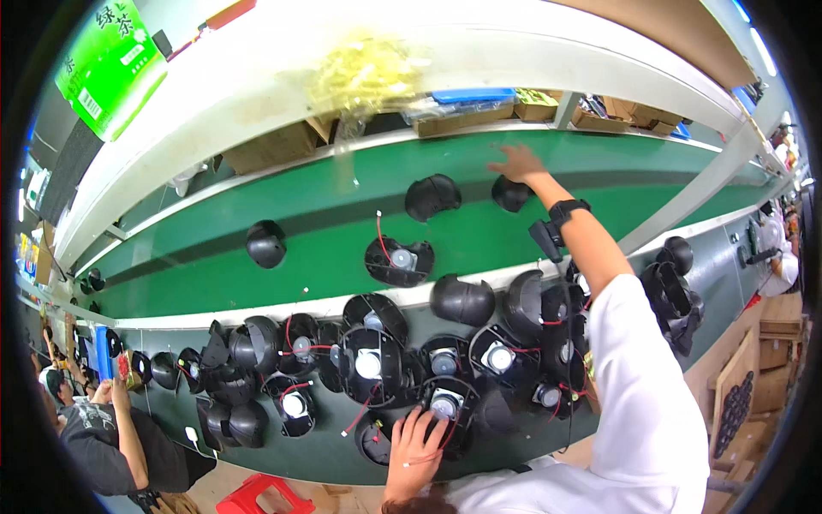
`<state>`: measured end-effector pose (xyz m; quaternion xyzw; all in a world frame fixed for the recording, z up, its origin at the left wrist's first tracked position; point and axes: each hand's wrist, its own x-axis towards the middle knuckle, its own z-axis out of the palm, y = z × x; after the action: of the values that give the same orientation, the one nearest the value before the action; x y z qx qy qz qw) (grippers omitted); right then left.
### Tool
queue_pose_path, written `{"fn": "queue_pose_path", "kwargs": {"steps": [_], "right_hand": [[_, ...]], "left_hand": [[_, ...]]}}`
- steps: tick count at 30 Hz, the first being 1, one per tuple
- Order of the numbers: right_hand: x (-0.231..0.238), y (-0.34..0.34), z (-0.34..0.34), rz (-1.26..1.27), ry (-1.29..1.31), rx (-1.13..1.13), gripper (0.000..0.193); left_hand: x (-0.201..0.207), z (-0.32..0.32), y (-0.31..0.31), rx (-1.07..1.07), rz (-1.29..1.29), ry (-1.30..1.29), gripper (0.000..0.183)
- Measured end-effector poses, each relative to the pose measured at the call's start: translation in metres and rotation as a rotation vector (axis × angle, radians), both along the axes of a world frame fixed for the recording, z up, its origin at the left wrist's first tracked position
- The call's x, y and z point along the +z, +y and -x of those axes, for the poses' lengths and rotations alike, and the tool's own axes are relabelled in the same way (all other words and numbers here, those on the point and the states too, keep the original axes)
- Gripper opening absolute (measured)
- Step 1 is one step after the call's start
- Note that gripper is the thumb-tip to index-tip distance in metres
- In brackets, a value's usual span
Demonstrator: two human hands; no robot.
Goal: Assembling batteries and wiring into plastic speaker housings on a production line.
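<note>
At the near edge of the bench, my left hand [415,450] has its fingers over the near rim of a black speaker housing [462,411] with a round grey speaker [443,404] and red wires; the thumb is hidden. My right arm stretches far out across the green belt. Its hand [519,161] is open, slightly blurred, fingers spread, just above and beyond a rounded black shell [511,195]. Another shell [432,197] lies left of that one, and a housing with a speaker and a red wire [400,261] sits closer on the belt.
Many black shells and speaker housings crowd the dark bench [334,454]. A white overhead shelf [505,60] spans the view, carrying yellow wrapped material [364,73]. A slanted white post [693,188] stands right of my arm. A co-worker [120,445] works at left; a red stool [265,497] is below.
</note>
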<state>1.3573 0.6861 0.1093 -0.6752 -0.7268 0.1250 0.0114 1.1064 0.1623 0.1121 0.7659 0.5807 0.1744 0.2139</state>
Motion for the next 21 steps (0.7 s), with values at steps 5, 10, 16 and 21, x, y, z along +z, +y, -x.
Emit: {"fn": "queue_pose_path", "kwargs": {"steps": [5,10,16,21], "right_hand": [[-0.072,0.008,0.004,0.153,0.087,-0.462,0.078],[-0.063,-0.007,0.044,-0.076,0.062,-0.121,0.07],[-0.034,-0.019,0.087,-0.156,-0.202,0.646,0.101],[-0.049,-0.028,0.126,-0.214,-0.167,0.663,0.111]], "left_hand": [[0.014,0.008,-0.013,0.115,-0.103,0.034,0.045],[0.068,0.06,0.001,0.247,0.029,0.1,0.042],[0.094,0.112,0.148,0.239,-0.07,-0.074,0.033],[0.017,0.121,0.243,0.131,0.072,-0.11,0.059]]}}
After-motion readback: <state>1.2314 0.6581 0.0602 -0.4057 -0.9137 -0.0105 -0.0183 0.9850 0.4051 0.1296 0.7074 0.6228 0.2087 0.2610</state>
